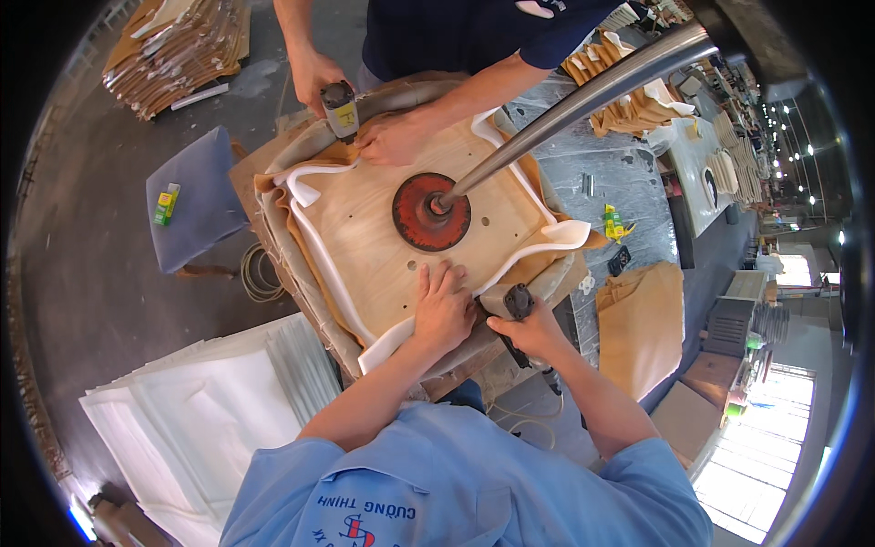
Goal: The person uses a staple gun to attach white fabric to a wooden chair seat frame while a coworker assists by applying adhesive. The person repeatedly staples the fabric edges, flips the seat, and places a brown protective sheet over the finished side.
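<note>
By the wooden board, the right hand grips a staple gun, body crosswise, pointing left, the left hand flat.

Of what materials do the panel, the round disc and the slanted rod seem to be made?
Panel: probably plywood, unfinished; pale, faint grain. Round disc: perhaps metal under worn red paint; dark scuffed patches. Slanted rod: likely polished metal; bright reflections.

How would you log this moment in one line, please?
left hand: on wooden panel | right hand: gripping grey tool | red disc: on panel
</note>
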A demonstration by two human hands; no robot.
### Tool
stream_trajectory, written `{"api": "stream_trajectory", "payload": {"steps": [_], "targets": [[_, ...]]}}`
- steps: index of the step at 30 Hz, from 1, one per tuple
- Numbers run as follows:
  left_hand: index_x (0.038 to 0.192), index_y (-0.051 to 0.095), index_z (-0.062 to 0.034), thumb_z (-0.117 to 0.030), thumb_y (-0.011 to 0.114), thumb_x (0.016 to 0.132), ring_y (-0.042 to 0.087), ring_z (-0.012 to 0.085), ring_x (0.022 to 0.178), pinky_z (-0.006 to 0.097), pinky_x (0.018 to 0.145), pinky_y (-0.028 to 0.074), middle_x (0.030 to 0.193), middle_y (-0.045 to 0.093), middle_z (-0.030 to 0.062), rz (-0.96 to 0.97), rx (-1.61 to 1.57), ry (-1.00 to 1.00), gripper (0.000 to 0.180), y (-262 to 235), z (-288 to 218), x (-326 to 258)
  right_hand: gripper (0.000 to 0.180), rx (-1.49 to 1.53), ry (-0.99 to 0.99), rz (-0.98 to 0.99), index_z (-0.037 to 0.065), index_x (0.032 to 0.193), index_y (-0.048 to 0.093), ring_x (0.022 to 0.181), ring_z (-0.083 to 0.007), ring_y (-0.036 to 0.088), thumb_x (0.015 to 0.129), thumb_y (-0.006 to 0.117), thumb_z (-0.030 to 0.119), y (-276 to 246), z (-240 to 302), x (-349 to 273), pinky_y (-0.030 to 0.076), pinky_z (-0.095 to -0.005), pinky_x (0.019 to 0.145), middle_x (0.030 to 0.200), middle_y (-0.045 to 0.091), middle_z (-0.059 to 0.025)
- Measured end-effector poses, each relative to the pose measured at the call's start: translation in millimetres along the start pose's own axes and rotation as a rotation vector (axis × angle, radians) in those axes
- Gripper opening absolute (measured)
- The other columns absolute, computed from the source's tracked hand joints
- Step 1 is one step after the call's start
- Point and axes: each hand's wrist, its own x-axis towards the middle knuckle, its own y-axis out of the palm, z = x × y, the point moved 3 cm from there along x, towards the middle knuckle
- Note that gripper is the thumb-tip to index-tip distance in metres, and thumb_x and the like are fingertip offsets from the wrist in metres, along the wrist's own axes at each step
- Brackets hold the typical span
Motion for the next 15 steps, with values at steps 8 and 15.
{"api": "stream_trajectory", "payload": {"steps": [8, 15], "targets": [[0.090, 0.081, -0.0098, -0.031, 0.089, 0.085, 0.038, 0.0443, 0.156, 0.069, 0.134, 0.018, 0.148, 0.059, 0.0134, -0.052, -0.012, 0.028, 0.024, -18, 7, -3, 0.031, 0.182, 0.068, 0.063, 0.000, 0.100, 0.073, 0.058, -0.0111, 0.064, 0.092, 0.090, 0.024, -7, -2, 0, 0.053, -0.0321, 0.056, 0.078, 0.072, -0.0032], [0.092, 0.081, -0.0095, -0.026, 0.084, 0.088, 0.037, 0.0422, 0.158, 0.067, 0.135, 0.017, 0.148, 0.059, 0.0119, -0.018, -0.035, 0.010, 0.018, -6, 10, 1, 0.029, 0.220, 0.049, 0.091, 0.000, 0.099, 0.073, 0.058, -0.0097, 0.062, 0.092, 0.089, 0.022, -2, 3, -13, 0.051, -0.0307, 0.055, 0.077, 0.071, -0.0013]]}}
